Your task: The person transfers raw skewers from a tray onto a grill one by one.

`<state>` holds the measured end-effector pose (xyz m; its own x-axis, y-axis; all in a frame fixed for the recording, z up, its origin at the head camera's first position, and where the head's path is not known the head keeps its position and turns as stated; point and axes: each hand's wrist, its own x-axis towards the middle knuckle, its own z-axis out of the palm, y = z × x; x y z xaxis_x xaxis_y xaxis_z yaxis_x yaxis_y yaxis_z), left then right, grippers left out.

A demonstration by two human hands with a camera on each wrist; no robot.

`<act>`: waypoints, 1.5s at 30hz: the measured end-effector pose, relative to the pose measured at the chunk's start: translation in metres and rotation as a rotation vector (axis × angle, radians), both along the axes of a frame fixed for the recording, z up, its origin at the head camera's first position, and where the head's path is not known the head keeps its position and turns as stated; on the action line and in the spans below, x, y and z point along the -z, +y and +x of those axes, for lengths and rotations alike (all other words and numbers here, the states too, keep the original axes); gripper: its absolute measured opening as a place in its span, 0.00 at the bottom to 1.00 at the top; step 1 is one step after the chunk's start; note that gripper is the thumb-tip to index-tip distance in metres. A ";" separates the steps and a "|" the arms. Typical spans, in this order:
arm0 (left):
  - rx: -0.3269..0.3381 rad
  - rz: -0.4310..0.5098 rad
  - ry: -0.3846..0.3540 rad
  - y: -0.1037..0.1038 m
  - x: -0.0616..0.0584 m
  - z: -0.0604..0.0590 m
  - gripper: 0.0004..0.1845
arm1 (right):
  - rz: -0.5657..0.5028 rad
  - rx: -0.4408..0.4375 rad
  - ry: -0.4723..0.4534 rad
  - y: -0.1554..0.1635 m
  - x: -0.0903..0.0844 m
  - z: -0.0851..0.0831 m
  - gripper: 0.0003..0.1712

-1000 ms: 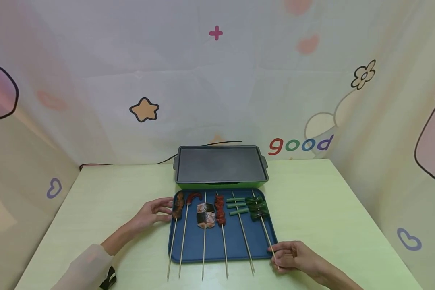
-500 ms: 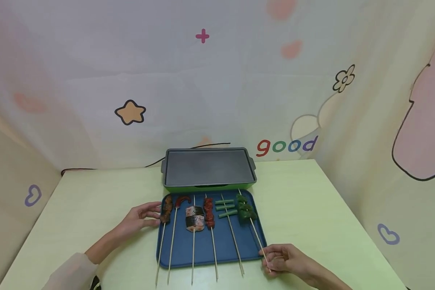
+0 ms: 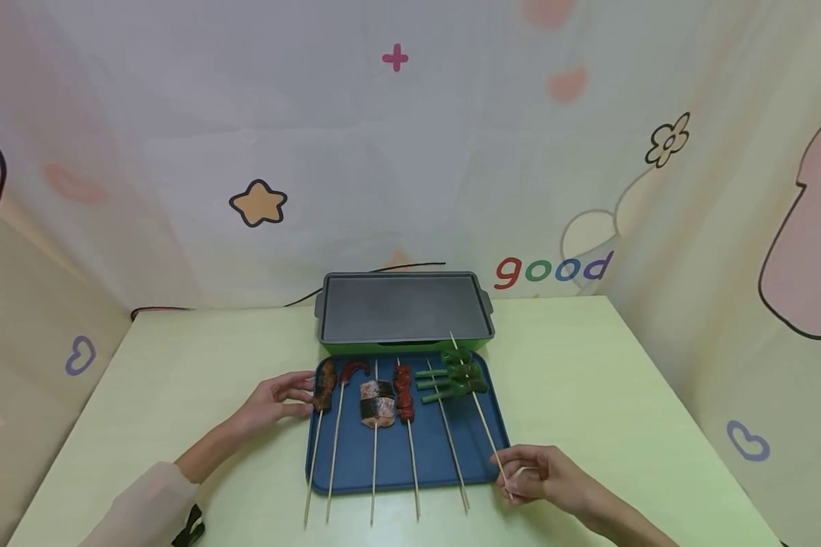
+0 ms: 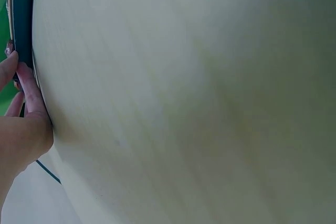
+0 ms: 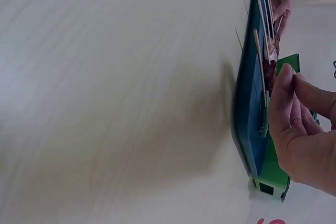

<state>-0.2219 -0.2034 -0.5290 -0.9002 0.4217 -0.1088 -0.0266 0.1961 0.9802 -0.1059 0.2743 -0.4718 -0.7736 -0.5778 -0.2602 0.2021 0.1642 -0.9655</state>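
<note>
The right hand (image 3: pixel 540 477) pinched the green skewer (image 3: pixel 470 387) and should lift it level, while the left hand (image 3: pixel 274 401), fingers relaxed, steadied the tray (image 3: pixel 390 463).

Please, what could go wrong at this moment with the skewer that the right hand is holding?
The right hand pinches only the far end of the green vegetable skewer, so the loaded tip could sag or swing. That tip hangs close beside the green bean skewer and might knock it. The left hand only touches the blue tray, which might slide.

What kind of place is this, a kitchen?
Probably a play barbecue corner, not a real kitchen: an electric griddle, a blue tray of skewers, and cartoon-printed cloth walls.
</note>
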 end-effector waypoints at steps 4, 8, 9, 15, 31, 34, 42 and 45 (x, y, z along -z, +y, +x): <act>0.002 0.015 -0.001 -0.001 0.000 -0.001 0.35 | 0.006 0.019 0.029 -0.007 -0.004 -0.007 0.31; 0.000 0.020 -0.010 -0.002 0.001 -0.002 0.35 | 0.029 0.050 0.040 -0.014 -0.007 -0.014 0.31; 0.001 0.018 -0.009 -0.002 0.001 -0.002 0.35 | 0.040 0.060 0.047 -0.015 -0.008 -0.017 0.32; -0.003 0.021 -0.008 -0.001 0.000 0.000 0.35 | 0.085 0.114 0.100 -0.022 -0.007 -0.031 0.33; -0.036 0.006 0.000 0.003 -0.001 -0.002 0.34 | 0.102 0.196 0.207 -0.032 -0.012 -0.077 0.32; -0.031 0.015 -0.006 0.002 -0.002 -0.001 0.34 | 0.120 0.216 0.200 -0.031 -0.011 -0.085 0.30; -0.013 0.018 -0.008 -0.001 -0.001 0.000 0.35 | 0.137 0.245 0.151 -0.029 -0.007 -0.104 0.30; -0.017 0.020 -0.009 -0.001 0.000 -0.001 0.35 | 0.130 0.251 0.138 -0.030 -0.006 -0.107 0.31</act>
<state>-0.2225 -0.2044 -0.5289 -0.9064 0.4081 -0.1090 -0.0390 0.1761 0.9836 -0.2126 0.2447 -0.4663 -0.9210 -0.3330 -0.2023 0.1208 0.2495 -0.9608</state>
